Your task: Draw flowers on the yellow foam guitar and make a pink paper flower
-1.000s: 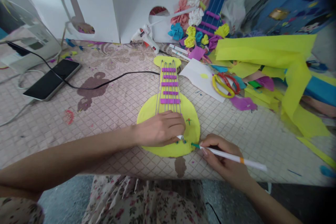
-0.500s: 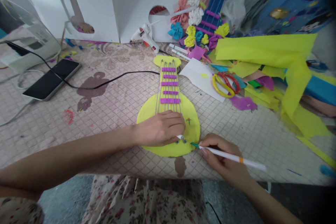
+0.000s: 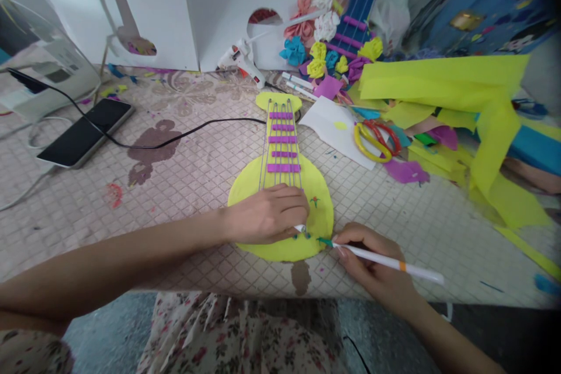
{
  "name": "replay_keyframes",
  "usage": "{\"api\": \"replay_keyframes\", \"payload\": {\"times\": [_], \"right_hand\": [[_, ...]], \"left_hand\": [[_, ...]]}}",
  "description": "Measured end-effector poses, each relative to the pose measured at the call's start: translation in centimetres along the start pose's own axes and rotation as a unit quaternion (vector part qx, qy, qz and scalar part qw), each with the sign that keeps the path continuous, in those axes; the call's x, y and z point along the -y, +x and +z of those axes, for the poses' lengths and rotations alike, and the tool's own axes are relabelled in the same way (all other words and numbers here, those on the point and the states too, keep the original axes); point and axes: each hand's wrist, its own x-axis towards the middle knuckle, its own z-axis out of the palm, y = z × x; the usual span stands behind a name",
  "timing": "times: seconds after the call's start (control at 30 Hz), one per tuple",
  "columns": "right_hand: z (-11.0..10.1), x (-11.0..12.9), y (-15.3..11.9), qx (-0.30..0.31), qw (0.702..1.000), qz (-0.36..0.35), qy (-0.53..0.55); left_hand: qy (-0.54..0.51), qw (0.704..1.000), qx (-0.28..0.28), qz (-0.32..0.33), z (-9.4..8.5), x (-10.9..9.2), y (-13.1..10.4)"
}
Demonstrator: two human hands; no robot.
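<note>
My left hand is resting on a yellow guitar cutout, gripping a small white piece. My right hand is holding a white marker, its green tip meeting the body's four o'clock. From the guitar, scissors are lying at two o'clock, a glue gun at eleven.

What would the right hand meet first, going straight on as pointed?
Likely the yellow guitar, at its edge just ahead of the fingers; the white pen they hold overlaps it, contact unclear.
</note>
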Motion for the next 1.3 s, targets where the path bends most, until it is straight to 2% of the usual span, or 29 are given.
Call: {"api": "replay_keyframes", "payload": {"times": [0.3, 0.53, 0.9, 1.1, 1.3], "right_hand": [[-0.14, -0.10, -0.39, -0.045, 0.999, 0.024, 0.002], [-0.12, -0.12, -0.26, -0.027, 0.999, 0.035, -0.008], [-0.14, -0.06, -0.12, -0.063, 0.998, 0.015, 0.012], [-0.19, 0.27, 0.03, -0.046, 0.999, 0.013, 0.016], [-0.29, -0.33, 0.18, -0.061, 0.995, 0.056, 0.063]], "left_hand": [[-0.001, 1.000, -0.002, 0.007, 0.11, 0.04, -0.06], [0.001, 1.000, 0.002, -0.003, 0.02, -0.03, 0.02], [-0.003, 1.000, -0.004, 0.002, 0.03, -0.02, 0.01], [0.002, 1.000, -0.001, 0.001, 0.00, -0.03, 0.02], [0.004, 1.000, -0.007, 0.011, 0.04, 0.03, 0.01]]}}
